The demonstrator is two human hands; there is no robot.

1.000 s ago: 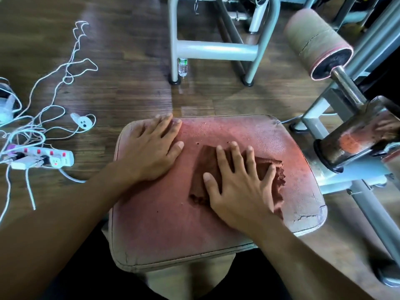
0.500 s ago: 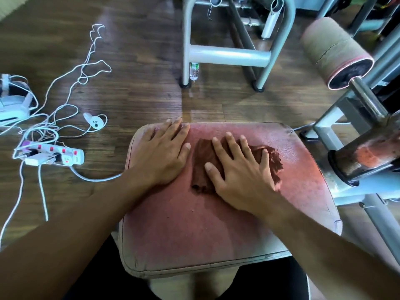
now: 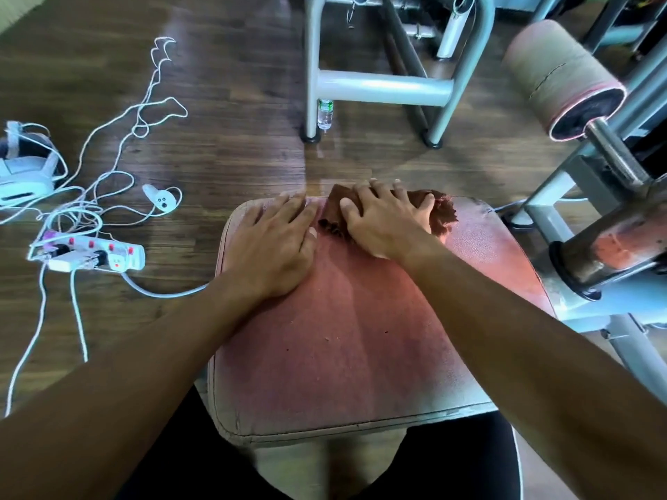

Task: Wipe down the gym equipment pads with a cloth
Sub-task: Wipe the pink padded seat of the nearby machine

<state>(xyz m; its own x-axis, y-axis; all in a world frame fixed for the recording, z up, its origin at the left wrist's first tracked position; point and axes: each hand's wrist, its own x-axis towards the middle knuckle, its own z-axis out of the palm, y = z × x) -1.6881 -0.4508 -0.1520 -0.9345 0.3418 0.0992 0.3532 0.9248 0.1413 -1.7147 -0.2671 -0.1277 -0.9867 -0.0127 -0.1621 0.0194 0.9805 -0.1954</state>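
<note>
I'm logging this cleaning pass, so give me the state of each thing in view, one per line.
cloth: crumpled, at the pad's far edge
right hand: flat, pressing the cloth
left hand: flat on the pad, beside the cloth
seat pad: worn, with crumbs on it
roller pad: untouched, off to the right
power strip: on the floor, plugs in

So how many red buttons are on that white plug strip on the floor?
4 red switches show on the long white plastic power strip, in a row along its top, left of the pink seat pad. Plugs and cables may hide more.
</note>
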